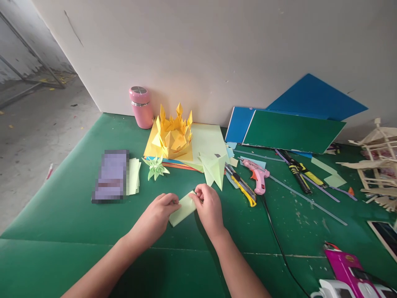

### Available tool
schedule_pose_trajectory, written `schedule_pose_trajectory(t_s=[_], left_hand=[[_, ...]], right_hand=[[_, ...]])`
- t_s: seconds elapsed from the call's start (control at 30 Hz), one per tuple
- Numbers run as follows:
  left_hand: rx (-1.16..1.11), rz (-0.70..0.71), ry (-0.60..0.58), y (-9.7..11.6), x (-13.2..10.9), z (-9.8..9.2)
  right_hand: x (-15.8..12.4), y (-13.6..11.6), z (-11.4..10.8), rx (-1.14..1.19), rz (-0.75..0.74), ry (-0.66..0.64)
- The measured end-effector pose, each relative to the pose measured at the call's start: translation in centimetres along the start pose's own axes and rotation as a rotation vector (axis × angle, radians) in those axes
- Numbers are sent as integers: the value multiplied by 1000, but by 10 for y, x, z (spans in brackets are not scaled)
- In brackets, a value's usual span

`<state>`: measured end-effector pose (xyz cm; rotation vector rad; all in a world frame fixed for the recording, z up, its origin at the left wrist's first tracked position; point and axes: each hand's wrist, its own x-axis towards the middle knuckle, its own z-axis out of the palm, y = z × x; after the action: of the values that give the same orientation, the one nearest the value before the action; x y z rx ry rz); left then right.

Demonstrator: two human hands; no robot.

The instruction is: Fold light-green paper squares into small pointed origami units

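Observation:
A folded strip of pale green paper (182,212) is held slantwise above the green tabletop. My left hand (159,212) pinches its left edge, thumb and fingers closed. At the upper right corner, my right hand (209,207) grips the same paper between thumb and fingertips. Just beyond my hands lie a pale green origami flower (156,167) and a pointed folded paper piece (214,167). Behind them, a yellow origami crown (174,136) rests on a stack of coloured paper (209,138).
A pink thermos (142,108) stands by the wall. Left are a pixelated purple object (111,176) and green paper slips (134,177). To the right lie a yellow utility knife (243,188), a pink glue gun (257,174) with a trailing cord, pliers (299,171) and a wooden model (376,161).

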<state>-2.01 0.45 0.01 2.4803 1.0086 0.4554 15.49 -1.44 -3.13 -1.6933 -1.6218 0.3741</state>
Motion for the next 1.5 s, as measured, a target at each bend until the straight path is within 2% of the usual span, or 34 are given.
schedule_pose_trajectory(t_s=[0.17,0.5,0.67,0.93,1.2,1.3,1.43,1.5], left_hand=[[-66,89,-106,0,3,-5],[-7,20,-139,7,9,-4],[-28,-20,-177,7,9,-7],[-88,-25,-129,4,8,-4],[-121,-19,-109,5,9,-5],[-120,-8,-97,4,8,-4],[-115,-27,-111,2,6,-2],[-113,-34,-115,2,5,-2]], right_hand=[[0,-1,-1,-8,-14,-10],[-2,1,-1,-55,-54,-14],[-12,-9,-7,-86,-100,-24],[-36,-18,-9,-119,-102,-74],[-44,-26,-3,-75,-179,-140],[-40,-20,-7,-101,-190,-105],[-29,-2,-15,-152,-120,23],[-25,5,-18,-145,-90,35]])
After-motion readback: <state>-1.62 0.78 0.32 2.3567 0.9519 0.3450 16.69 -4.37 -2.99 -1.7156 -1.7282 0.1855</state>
